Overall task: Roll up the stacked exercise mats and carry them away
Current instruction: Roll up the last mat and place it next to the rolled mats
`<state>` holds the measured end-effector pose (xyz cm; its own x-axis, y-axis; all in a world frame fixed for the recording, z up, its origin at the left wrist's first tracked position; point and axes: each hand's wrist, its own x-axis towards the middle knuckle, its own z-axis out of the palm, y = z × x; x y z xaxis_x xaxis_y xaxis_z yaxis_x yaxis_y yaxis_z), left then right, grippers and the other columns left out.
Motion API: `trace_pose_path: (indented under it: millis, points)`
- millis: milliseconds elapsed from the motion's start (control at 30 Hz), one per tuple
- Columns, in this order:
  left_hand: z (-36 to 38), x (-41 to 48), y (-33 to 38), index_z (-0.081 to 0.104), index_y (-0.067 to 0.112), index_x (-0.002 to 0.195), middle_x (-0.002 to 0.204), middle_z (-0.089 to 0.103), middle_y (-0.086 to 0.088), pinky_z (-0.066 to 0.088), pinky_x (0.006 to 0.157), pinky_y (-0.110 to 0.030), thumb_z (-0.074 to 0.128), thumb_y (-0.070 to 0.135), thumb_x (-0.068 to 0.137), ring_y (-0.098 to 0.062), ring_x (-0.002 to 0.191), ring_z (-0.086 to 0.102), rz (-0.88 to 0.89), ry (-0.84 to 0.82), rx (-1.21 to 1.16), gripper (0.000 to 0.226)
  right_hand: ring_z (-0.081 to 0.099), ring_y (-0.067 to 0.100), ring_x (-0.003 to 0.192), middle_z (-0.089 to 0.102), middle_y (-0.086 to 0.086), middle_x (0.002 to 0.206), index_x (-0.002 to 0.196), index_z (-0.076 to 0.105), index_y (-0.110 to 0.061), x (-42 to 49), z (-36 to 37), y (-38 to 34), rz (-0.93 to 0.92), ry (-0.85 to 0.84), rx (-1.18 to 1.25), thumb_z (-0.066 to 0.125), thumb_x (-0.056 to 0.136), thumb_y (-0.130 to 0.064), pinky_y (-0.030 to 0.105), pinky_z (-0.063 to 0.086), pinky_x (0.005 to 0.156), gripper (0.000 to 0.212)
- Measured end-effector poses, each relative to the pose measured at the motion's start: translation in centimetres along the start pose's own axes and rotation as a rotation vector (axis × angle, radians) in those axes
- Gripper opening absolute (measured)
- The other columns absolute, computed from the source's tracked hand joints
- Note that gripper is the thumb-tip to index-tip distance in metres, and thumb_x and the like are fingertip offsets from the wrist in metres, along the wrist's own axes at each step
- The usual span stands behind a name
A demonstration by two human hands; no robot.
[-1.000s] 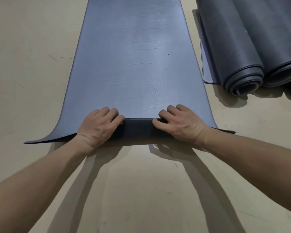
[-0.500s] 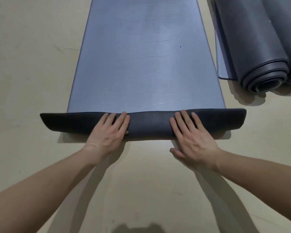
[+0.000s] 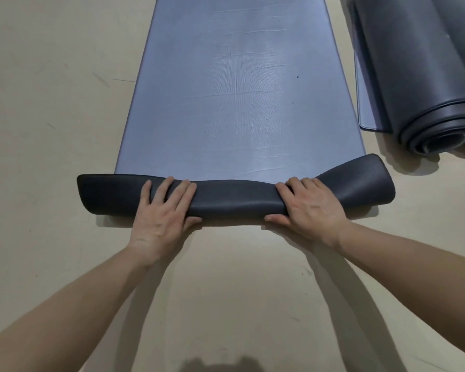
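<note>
In the head view, a long blue mat (image 3: 239, 89) lies flat on the tan floor (image 3: 51, 108) and runs far away from the person. Its near end is turned over into a short dark rolled end (image 3: 234, 200), which lies across the mat from left to right.

The left hand (image 3: 161, 210) holds this roll left of the middle, with its fingers over the top and its thumb on the near side. The right hand (image 3: 309, 208) holds it right of the middle, with its fingers bent over the top.

The roll sags between the hands and puffs out loose at its right tip. So the mat looks soft, bendy and probably light. It may roll up crooked. Hands set wider apart, nearer the two tips, would likely keep it even.

Far to the right lie other rolled-up mats (image 3: 424, 76), well apart from the hands.
</note>
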<state>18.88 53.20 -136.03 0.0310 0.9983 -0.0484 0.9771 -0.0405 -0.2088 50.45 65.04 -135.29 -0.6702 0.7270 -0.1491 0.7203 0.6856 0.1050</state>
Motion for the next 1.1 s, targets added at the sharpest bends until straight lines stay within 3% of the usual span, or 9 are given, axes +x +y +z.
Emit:
trace_pose_path:
  millis: [100,200,267,400,467,600,767,933,1100]
  points:
    - [-0.7,0.5,-0.2,0.055,0.018,0.136,0.13,0.066,-0.006,0.035,0.11,-0.057,0.021,0.066,0.101,-0.034,0.122,0.056,-0.007,0.001,-0.044,0.068,0.06,0.024,0.094,0.06,0.002,0.109,0.122,0.057,-0.022,1.2,-2.0,0.8,0.025,-0.063,0.035,0.012,0.085,-0.088,0.036,0.043,0.074,0.088]
    - [-2.7,1.6,-0.8,0.056,0.023,0.123,0.107,0.069,-0.001,0.05,0.083,-0.043,0.014,0.071,0.1,-0.026,0.09,0.066,-0.027,-0.016,-0.154,0.068,0.058,0.023,0.078,0.062,0.0,0.09,0.099,0.056,-0.023,2.3,-4.8,2.4,0.007,-0.078,0.119,0.017,0.082,-0.09,0.038,0.04,0.066,0.08]
    - [-4.2,2.4,-1.5,0.055,0.026,0.12,0.104,0.067,0.003,0.049,0.066,-0.037,0.015,0.074,0.096,-0.022,0.081,0.065,-0.031,-0.051,-0.179,0.067,0.054,0.019,0.069,0.058,-0.001,0.078,0.086,0.054,-0.02,2.9,-6.3,3.6,0.013,-0.132,0.231,0.028,0.084,-0.089,0.038,0.039,0.064,0.073]
    - [-6.2,4.6,-1.8,0.047,0.029,0.094,0.079,0.058,0.004,0.034,0.06,-0.037,0.013,0.078,0.09,-0.02,0.069,0.053,0.012,-0.192,-0.27,0.059,0.063,0.018,0.073,0.068,0.002,0.081,0.084,0.066,-0.016,3.8,-7.5,5.1,0.083,-0.325,0.446,0.035,0.076,-0.092,0.035,0.044,0.063,0.082]
    - [-6.5,6.0,-1.7,0.039,0.03,0.081,0.072,0.051,0.005,0.031,0.06,-0.039,0.02,0.075,0.092,-0.018,0.065,0.047,-0.009,-0.306,-0.308,0.051,0.065,0.021,0.08,0.071,0.001,0.088,0.094,0.067,-0.02,3.6,-6.7,4.6,0.121,-0.198,0.321,0.032,0.08,-0.092,0.035,0.044,0.067,0.082]
    - [-6.1,8.5,-2.4,0.051,0.028,0.089,0.08,0.055,0.005,0.035,0.065,-0.039,0.031,0.071,0.099,-0.016,0.072,0.051,-0.029,-0.412,-0.387,0.048,0.061,0.036,0.098,0.067,0.01,0.111,0.123,0.062,-0.016,1.0,-3.7,1.0,0.075,0.335,0.055,0.047,0.092,-0.069,0.049,0.046,0.089,0.063]
    - [-6.0,10.7,-2.5,0.053,0.029,0.102,0.085,0.058,0.003,0.04,0.071,-0.039,0.027,0.073,0.098,-0.021,0.079,0.054,-0.092,-0.434,-0.322,0.052,0.053,0.034,0.108,0.052,0.01,0.123,0.146,0.034,-0.019,3.2,-3.5,2.0,0.035,0.035,-0.071,0.058,0.056,-0.096,0.051,0.037,0.097,0.121]
    - [-4.2,9.0,1.5,0.063,0.009,0.106,0.106,0.062,-0.017,0.046,0.073,-0.048,0.055,0.046,0.1,-0.039,0.09,0.056,-0.098,0.245,-0.101,0.037,0.053,0.03,0.118,0.054,0.005,0.132,0.147,0.035,-0.027,9.0,-5.9,4.3,-0.088,-0.171,0.008,0.05,0.065,-0.098,0.048,0.039,0.101,0.109]
    - [-2.7,7.0,3.1,0.035,0.012,0.152,0.149,0.046,-0.011,0.035,0.116,-0.048,0.062,0.08,0.078,-0.033,0.132,0.047,-0.025,-0.003,-0.099,0.104,0.045,0.028,0.129,0.048,0.004,0.14,0.152,0.038,-0.03,10.6,-5.7,5.1,-0.07,-0.219,0.104,0.052,0.063,-0.099,0.047,0.03,0.113,0.113]
